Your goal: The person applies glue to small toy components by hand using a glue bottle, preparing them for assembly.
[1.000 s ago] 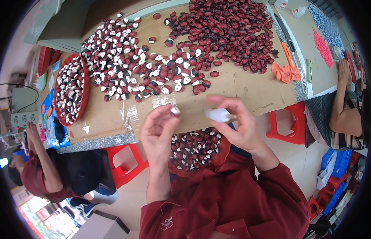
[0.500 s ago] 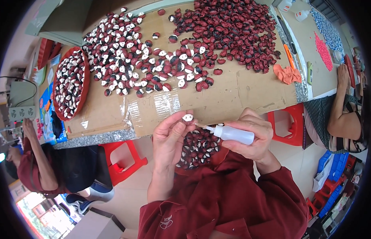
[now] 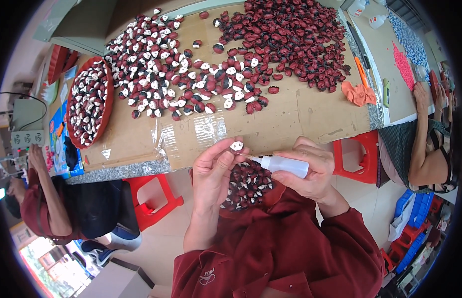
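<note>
Between the thumb and fingers of my left hand [image 3: 211,169] is a small rounded piece [image 3: 236,146] with a white face-like side turned up. My right hand [image 3: 314,171] is closed round a translucent white squeeze bottle [image 3: 286,166]. Its thin nozzle points left, right by the fingers that pinch the piece; I cannot tell whether the tip touches it. Below both hands, a heap of dark red, black and white pieces [image 3: 246,186] lies in my lap, in what looks like a red tray [image 3: 276,195] partly hidden by my sleeve.
Red-and-white pieces [image 3: 151,64] spread over the cardboard-topped table [image 3: 310,119], beside dark red shells [image 3: 300,44]. A red tray [image 3: 109,107] of pieces stands left. An orange cloth [image 3: 359,93] lies right. Co-workers sit either side, near red stools [image 3: 154,198].
The bottle and my right hand have shifted slightly left. The piece in my left hand has turned a little, and its white side shows differently. A co-worker's hands at right have moved.
</note>
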Demonstrator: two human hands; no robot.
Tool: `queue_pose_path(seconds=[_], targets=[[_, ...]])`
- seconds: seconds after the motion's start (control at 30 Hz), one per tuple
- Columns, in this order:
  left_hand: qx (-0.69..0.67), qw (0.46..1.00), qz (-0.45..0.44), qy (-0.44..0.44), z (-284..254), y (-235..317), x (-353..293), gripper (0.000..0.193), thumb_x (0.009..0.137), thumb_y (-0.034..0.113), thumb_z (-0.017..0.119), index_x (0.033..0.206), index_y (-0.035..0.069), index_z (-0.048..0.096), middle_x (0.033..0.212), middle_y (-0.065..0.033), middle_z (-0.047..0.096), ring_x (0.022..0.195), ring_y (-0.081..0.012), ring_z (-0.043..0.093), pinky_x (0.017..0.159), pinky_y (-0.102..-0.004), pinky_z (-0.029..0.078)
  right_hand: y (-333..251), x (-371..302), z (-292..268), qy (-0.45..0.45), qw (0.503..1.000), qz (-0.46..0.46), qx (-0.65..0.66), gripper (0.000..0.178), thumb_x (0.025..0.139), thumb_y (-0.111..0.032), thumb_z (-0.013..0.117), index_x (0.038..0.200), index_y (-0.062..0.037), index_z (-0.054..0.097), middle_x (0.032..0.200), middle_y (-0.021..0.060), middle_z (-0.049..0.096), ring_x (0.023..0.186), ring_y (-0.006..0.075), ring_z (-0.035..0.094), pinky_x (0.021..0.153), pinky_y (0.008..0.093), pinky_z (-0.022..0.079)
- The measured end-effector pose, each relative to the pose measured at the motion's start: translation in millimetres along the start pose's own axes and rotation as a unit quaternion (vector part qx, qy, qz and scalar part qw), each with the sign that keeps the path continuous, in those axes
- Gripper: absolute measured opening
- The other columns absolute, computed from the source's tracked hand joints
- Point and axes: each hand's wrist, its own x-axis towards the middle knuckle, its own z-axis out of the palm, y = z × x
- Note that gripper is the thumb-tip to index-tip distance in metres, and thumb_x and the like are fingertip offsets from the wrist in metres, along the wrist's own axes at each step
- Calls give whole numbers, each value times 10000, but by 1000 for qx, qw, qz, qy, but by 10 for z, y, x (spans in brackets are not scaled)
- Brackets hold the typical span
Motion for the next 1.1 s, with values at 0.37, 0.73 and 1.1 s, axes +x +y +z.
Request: queue_pose_path(seconds=[0.37,0.73,1.1], targets=[[-1,1000,12,12,20,16,10,241,883,-10,506,1118,-18,559,1136,-193,572,931,-253,622,843,-336,507,-65,42,-91,-6,1000,17,-9,284,604,-83,799,832,21,666,633,69,623,503,143,498,475,256,373],[-10,1000,0,10,17,21,-26,282,866,-24,529,1147,-20,538,1113,-191,584,929,-242,620,842,-328,504,55,64,-89,12,994,104,21,308,660,-60,748,946,-2,649,788,72,639,659,160,560,598,247,424],[-19,1000,-16,18,4,12,-98,319,839,-44,555,1157,-19,543,1103,-196,590,916,-234,616,825,-320,514,177,232,177,4,993,113,16,285,726,3,651,1007,-8,610,940,95,626,915,220,587,793,319,461]])
